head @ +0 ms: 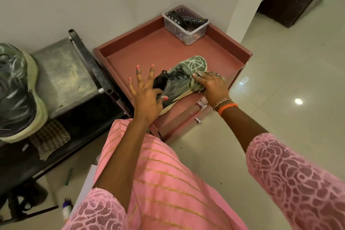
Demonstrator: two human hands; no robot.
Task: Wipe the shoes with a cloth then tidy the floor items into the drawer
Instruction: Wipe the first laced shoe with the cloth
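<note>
A grey-green sneaker [183,74] with black laces lies on the tray-like top of a reddish-brown drawer cabinet [141,52]. My left hand [147,97] steadies its heel end: thumb and index finger pinch the collar while the other fingers spread straight. My right hand [211,85] presses a frayed cloth [218,77] against the shoe's side near the toe, fingers curled over the cloth. A second sneaker [18,91] sits on a dark metal bench at the left. The cabinet's drawers [186,115], with chrome knobs, appear closed.
A clear plastic box [186,26] with remote controls stands at the cabinet's back corner. A checked cloth [49,138] hangs under the bench. A small bottle [66,209] and a green stick [68,176] lie on the tiled floor at lower left. A dark door is at the upper right.
</note>
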